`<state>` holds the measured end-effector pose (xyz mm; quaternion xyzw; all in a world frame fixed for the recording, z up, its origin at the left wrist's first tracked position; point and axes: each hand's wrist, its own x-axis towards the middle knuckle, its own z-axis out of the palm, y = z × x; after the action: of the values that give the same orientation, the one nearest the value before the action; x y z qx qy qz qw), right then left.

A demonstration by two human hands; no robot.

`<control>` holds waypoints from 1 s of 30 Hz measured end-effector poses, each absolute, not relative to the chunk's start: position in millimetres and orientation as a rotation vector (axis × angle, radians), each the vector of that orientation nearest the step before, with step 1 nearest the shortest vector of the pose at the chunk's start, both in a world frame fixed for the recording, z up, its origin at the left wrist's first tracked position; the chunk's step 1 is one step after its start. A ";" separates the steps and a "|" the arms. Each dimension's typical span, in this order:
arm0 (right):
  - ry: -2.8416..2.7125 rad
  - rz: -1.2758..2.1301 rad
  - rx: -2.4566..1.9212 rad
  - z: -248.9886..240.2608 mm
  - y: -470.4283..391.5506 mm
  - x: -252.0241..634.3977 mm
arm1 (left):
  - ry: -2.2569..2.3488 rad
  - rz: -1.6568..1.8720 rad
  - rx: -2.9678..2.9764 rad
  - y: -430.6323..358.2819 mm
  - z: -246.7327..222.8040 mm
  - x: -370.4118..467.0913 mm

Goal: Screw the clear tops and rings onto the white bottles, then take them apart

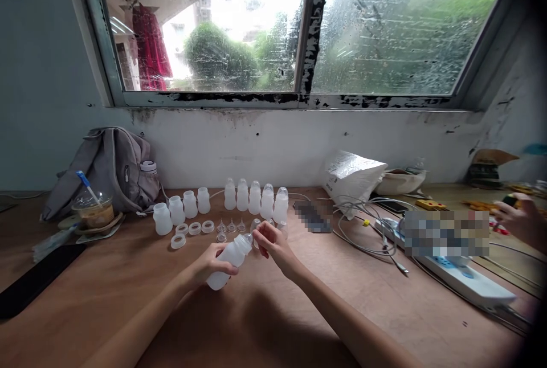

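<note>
My left hand (217,264) is wrapped round a frosted white baby bottle (231,260), which leans to the right above the table. A collar and a clear nipple (248,238) sit at its mouth. At the nipple's tip, the fingers of my right hand (270,241) are pinched together. Clear caps (282,228) stand behind that hand, partly hidden by it. Left of them lie several loose nipples (231,225) and several white rings (195,228). Behind those stand several open bottles (163,220), and farther right a row of bottles with clear tops (255,200).
A grey backpack (115,174) and an iced drink cup (94,211) stand at the left, near a black flat object (38,279). To the right are a silvery bag (352,177), tangled cables (363,237) and a power strip (482,282). Another person's hand (523,220) shows far right.
</note>
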<state>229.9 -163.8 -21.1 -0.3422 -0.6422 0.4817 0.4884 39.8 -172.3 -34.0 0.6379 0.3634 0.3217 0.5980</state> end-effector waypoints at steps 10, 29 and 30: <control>-1.526 1.141 -0.922 -27.1 -156.9 231.4 | 0.850 0.658 1.594 -173.5 -24.8 38.9; -1.392 1.020 -0.862 -29.4 -143.9 244.9 | 0.759 0.888 1.445 -151.0 -65.0 36.4; -1.394 1.016 -0.876 -30.0 -143.5 245.1 | 0.790 0.914 1.507 -149.7 -65.8 36.1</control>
<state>245.1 -143.5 -30.0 -0.3727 -0.5934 0.4324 0.5674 36.1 -149.7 -65.8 0.6419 0.3364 0.3892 0.5686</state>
